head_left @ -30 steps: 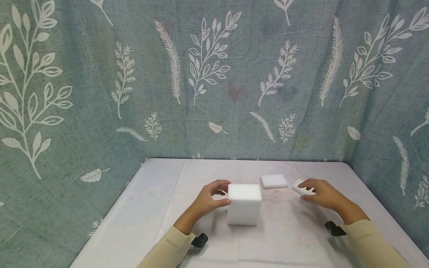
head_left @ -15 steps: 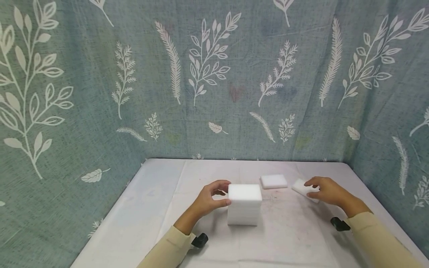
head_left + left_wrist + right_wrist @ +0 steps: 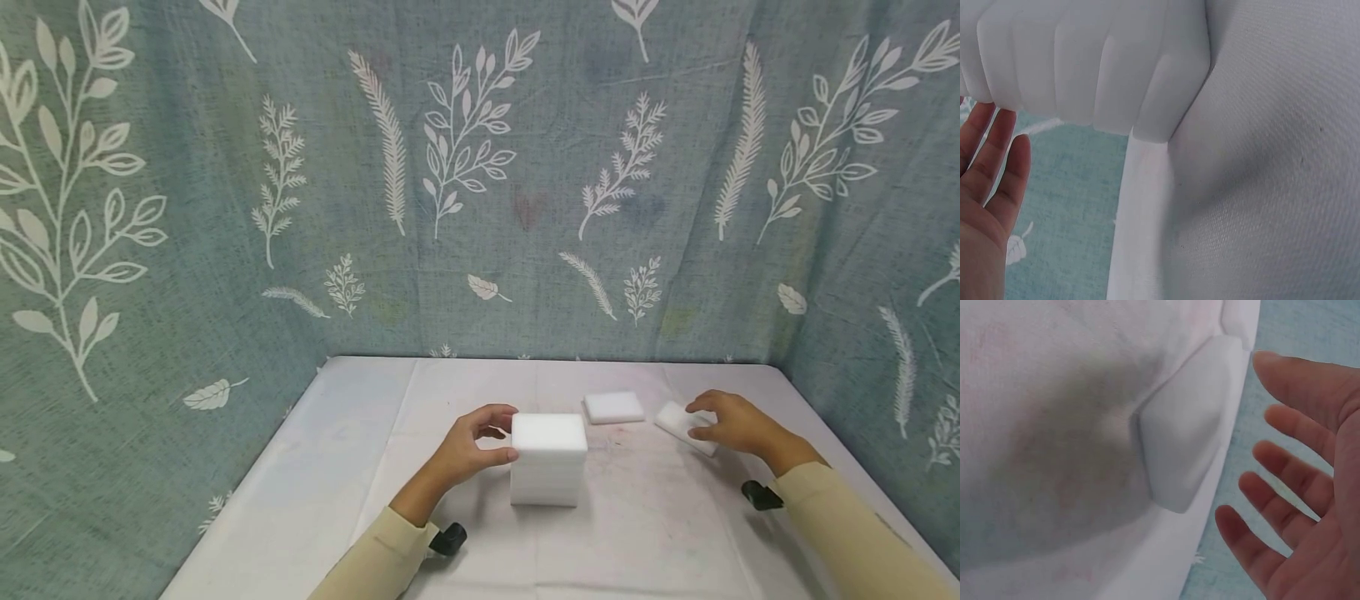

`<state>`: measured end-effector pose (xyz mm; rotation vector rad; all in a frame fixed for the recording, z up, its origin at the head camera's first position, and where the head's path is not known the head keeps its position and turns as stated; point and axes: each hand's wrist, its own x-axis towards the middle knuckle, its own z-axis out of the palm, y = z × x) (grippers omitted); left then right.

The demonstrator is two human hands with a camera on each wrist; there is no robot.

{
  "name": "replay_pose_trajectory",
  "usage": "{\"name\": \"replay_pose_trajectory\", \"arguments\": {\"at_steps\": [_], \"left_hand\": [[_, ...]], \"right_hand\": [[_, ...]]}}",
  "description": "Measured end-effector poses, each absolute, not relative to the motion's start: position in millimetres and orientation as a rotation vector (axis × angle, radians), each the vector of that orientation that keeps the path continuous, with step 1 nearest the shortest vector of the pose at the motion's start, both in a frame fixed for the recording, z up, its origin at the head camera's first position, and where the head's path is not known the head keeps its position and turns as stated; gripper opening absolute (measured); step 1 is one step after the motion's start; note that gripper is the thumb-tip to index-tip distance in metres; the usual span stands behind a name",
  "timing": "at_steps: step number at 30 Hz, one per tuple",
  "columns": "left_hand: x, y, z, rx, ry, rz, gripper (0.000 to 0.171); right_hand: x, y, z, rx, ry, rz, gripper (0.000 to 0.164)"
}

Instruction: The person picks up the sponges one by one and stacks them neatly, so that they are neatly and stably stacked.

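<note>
A stack of white sponges [image 3: 548,467] stands upright on the table, with several layers showing. My left hand [image 3: 468,443] is at its upper left side, thumb at the near corner and index finger at the far corner. In the left wrist view, the other fingers [image 3: 1007,147] are nearly straight, their tips at the stack's edge. Over to the right, my right hand [image 3: 735,423] hovers over a single white sponge [image 3: 677,419] lying at an angle. The right wrist view shows its fingers [image 3: 1300,465] loosely spread and apart from that sponge [image 3: 1185,428].
Another white sponge [image 3: 613,407] lies flat behind the stack, to its right. A pale cloth covers the table [image 3: 360,417]. Blue-green leaf-patterned curtains [image 3: 465,317] enclose its back and sides. Each wrist carries a small black camera [image 3: 448,539].
My right hand has drawn back slightly to the right and up, uncovering more of the angled sponge. The left hand and the stack stay in place.
</note>
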<state>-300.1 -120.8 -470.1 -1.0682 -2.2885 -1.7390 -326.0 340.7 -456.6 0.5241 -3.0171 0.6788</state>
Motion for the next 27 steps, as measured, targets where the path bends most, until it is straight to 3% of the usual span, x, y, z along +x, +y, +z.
{"name": "replay_pose_trajectory", "arguments": {"at_steps": [10, 27], "left_hand": [[-289, -118, -454, -1.053, -2.326, -1.781, 0.054], [-298, -120, -469, -1.025, -2.313, -1.714, 0.052]], "right_hand": [[-331, 343, -469, 0.514, -3.053, 0.651, 0.060], [-324, 347, -479, 0.517, -3.000, 0.624, 0.054]]}}
